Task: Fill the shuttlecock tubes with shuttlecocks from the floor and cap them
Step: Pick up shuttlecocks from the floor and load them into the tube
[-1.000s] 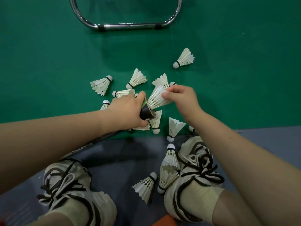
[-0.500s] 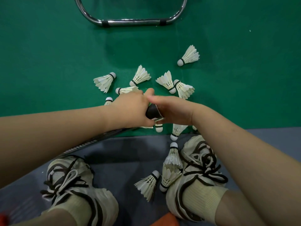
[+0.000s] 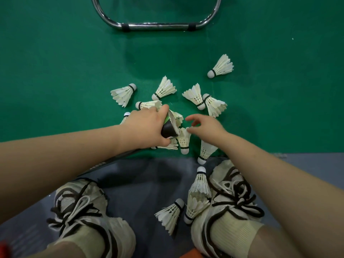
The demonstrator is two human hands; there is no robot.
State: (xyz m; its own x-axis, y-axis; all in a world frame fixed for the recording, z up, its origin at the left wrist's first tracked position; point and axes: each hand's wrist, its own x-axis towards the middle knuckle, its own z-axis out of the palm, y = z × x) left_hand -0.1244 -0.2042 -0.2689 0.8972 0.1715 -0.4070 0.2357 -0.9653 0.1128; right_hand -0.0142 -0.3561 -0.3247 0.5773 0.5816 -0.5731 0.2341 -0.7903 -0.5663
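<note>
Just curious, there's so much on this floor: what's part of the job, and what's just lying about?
Job: tube, held in left hand; right hand; shuttlecocks.
Lying about: metal frame; shoes.

Shuttlecocks (image 3: 164,89) lie on the floor (image 3: 55,71) all round the tube (image 3: 168,128). A rail (image 3: 158,26) stands well behind it, shoes (image 3: 80,205) before it.

The bare left forearm reaches from the left edge to the middle of the frame, where the left hand (image 3: 147,125) curls round the open end of a dark cylindrical shuttlecock tube (image 3: 168,130). The bare right forearm rises from the lower right. Just right of centre, the right hand (image 3: 206,125) has loosely bent, parted fingers and grips nothing.
</note>
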